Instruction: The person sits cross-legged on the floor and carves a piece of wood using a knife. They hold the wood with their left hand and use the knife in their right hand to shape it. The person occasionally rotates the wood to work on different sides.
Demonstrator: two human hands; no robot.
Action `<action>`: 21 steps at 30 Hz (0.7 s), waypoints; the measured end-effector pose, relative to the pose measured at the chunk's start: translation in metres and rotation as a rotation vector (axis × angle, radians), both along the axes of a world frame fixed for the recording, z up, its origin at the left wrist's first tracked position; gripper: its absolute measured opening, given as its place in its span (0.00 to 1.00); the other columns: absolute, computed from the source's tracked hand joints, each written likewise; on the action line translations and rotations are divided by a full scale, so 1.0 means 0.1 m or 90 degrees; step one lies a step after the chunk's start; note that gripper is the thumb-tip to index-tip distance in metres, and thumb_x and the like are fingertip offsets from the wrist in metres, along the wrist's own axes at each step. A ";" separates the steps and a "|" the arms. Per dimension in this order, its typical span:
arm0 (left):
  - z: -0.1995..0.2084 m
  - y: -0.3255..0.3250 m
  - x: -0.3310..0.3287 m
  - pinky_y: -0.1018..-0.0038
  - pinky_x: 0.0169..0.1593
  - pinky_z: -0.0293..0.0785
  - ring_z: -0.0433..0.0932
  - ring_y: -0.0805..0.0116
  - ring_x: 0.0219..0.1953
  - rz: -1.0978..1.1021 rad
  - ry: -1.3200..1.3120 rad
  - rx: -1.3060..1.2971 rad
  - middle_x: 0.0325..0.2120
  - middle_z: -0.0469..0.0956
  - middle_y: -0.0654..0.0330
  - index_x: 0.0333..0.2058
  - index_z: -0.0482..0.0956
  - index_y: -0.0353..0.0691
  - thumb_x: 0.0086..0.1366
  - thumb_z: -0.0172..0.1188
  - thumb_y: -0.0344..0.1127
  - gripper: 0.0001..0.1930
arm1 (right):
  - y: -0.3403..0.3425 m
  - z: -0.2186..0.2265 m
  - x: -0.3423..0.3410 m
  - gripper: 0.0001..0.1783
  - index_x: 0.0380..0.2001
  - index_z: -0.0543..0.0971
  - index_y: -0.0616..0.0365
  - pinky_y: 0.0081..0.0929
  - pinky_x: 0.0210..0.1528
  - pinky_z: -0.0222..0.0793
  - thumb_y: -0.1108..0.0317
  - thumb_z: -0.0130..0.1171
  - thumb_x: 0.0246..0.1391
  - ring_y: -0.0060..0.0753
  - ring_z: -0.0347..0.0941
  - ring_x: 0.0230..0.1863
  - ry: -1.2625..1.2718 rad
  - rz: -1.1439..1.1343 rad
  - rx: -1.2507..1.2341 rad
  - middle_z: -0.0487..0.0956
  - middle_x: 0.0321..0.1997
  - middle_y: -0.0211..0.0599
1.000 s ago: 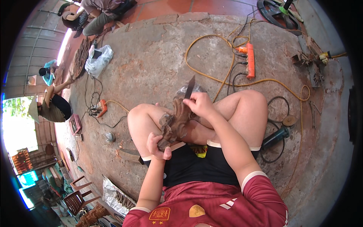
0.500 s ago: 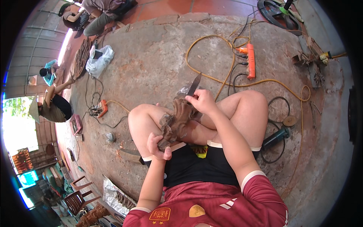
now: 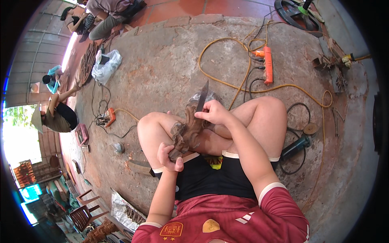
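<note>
A brown carved wood piece [image 3: 193,126] with a knobbly, twisted shape lies slanting between my crossed legs. My left hand [image 3: 169,157] is closed around its near end. Pinched in my right hand [image 3: 214,111] is a dark flat pointed blade [image 3: 202,98], its tip directed away from me. The blade lies along the far right side of the carving, seemingly against it, though the exact contact is too small to tell. A clear plastic bag [image 3: 206,96] shows behind the carving's far end.
An orange power strip [image 3: 268,65] with looping yellow cable lies ahead on the right. Beside my right knee is a green power tool [image 3: 296,148] with a black cord. Leftward are a second orange socket block [image 3: 110,116], a glass jar [image 3: 117,148] and a plastic bag [image 3: 106,67]. Other people sit farther off.
My right hand has shifted slightly left and nearer to me, and the blade now points more straight ahead. My left hand and the carving have hardly moved.
</note>
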State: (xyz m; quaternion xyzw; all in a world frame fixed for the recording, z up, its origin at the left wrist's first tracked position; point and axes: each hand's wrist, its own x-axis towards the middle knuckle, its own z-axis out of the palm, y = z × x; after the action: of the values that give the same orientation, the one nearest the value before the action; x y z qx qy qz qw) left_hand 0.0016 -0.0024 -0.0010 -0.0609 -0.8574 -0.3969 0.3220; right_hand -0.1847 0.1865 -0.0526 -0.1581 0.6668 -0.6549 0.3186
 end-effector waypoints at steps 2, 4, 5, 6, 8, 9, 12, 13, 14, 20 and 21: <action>-0.01 -0.01 0.01 0.68 0.27 0.61 0.65 0.64 0.22 -0.002 0.000 -0.003 0.20 0.66 0.54 0.34 0.70 0.29 0.54 0.58 0.51 0.25 | 0.04 0.02 -0.05 0.17 0.27 0.83 0.64 0.26 0.27 0.70 0.58 0.71 0.49 0.20 0.72 0.24 0.050 -0.004 0.057 0.80 0.22 0.33; -0.02 -0.01 0.02 0.68 0.27 0.61 0.65 0.64 0.22 -0.003 -0.002 -0.004 0.20 0.66 0.54 0.34 0.70 0.29 0.54 0.58 0.51 0.25 | 0.04 0.10 -0.07 0.17 0.27 0.83 0.64 0.26 0.27 0.69 0.58 0.71 0.49 0.19 0.72 0.24 0.004 0.041 0.075 0.81 0.22 0.32; -0.02 -0.01 0.01 0.68 0.27 0.61 0.65 0.64 0.22 -0.007 0.000 -0.003 0.20 0.66 0.54 0.34 0.70 0.29 0.54 0.58 0.51 0.25 | -0.01 0.09 0.01 0.17 0.25 0.83 0.64 0.26 0.27 0.69 0.58 0.72 0.48 0.20 0.72 0.25 -0.001 0.023 -0.041 0.80 0.21 0.32; -0.03 -0.01 0.01 0.68 0.27 0.61 0.65 0.64 0.22 -0.010 0.002 -0.001 0.20 0.66 0.54 0.34 0.70 0.29 0.54 0.58 0.51 0.25 | -0.02 0.10 0.05 0.17 0.24 0.83 0.63 0.26 0.28 0.70 0.57 0.72 0.48 0.20 0.72 0.25 -0.023 0.064 -0.060 0.80 0.20 0.32; -0.03 -0.01 0.01 0.69 0.27 0.61 0.65 0.64 0.22 -0.013 0.003 0.000 0.20 0.66 0.54 0.34 0.70 0.29 0.55 0.58 0.52 0.25 | -0.05 0.06 0.08 0.17 0.25 0.83 0.64 0.28 0.29 0.71 0.58 0.71 0.48 0.22 0.74 0.24 0.006 0.092 0.012 0.81 0.21 0.36; -0.03 -0.01 0.01 0.69 0.27 0.61 0.65 0.64 0.22 -0.012 0.003 0.000 0.20 0.66 0.54 0.34 0.70 0.29 0.55 0.58 0.52 0.25 | -0.05 0.06 0.07 0.17 0.26 0.83 0.64 0.29 0.29 0.71 0.59 0.71 0.48 0.24 0.75 0.24 0.021 0.035 0.059 0.81 0.21 0.38; -0.02 -0.01 0.01 0.69 0.27 0.61 0.65 0.64 0.22 -0.006 -0.004 0.006 0.20 0.66 0.54 0.34 0.70 0.29 0.55 0.58 0.52 0.25 | 0.00 0.07 -0.03 0.16 0.26 0.82 0.66 0.31 0.29 0.72 0.60 0.70 0.47 0.32 0.78 0.23 0.066 -0.115 0.154 0.81 0.22 0.46; -0.01 0.00 0.01 0.69 0.28 0.61 0.65 0.64 0.22 -0.004 -0.008 0.009 0.20 0.66 0.54 0.34 0.70 0.29 0.55 0.58 0.52 0.25 | 0.00 0.09 -0.02 0.16 0.26 0.82 0.66 0.31 0.29 0.72 0.60 0.70 0.47 0.31 0.77 0.23 0.077 -0.097 0.148 0.81 0.21 0.46; -0.01 0.00 0.01 0.69 0.28 0.61 0.65 0.64 0.22 -0.006 -0.005 0.006 0.20 0.66 0.54 0.34 0.70 0.29 0.55 0.58 0.52 0.25 | 0.00 0.11 -0.01 0.16 0.26 0.82 0.66 0.31 0.29 0.72 0.60 0.70 0.47 0.31 0.77 0.23 0.090 -0.080 0.142 0.81 0.21 0.45; -0.02 -0.02 0.02 0.68 0.27 0.61 0.64 0.64 0.22 -0.008 -0.003 -0.001 0.21 0.66 0.54 0.34 0.70 0.29 0.55 0.59 0.52 0.25 | -0.02 0.13 0.04 0.18 0.24 0.83 0.64 0.30 0.29 0.71 0.57 0.71 0.47 0.26 0.75 0.23 0.086 -0.074 0.195 0.80 0.19 0.39; -0.03 -0.02 0.02 0.68 0.27 0.61 0.64 0.64 0.22 -0.006 -0.005 -0.003 0.21 0.66 0.54 0.35 0.70 0.29 0.55 0.58 0.52 0.25 | -0.01 0.15 0.01 0.18 0.24 0.83 0.64 0.28 0.28 0.70 0.58 0.72 0.47 0.22 0.73 0.23 0.058 -0.098 0.183 0.79 0.18 0.36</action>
State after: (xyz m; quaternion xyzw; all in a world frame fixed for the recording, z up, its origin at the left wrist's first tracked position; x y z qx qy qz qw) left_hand 0.0038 -0.0043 -0.0035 -0.0641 -0.8593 -0.3968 0.3163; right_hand -0.1836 0.1855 -0.0377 -0.0889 0.7776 -0.5675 0.2558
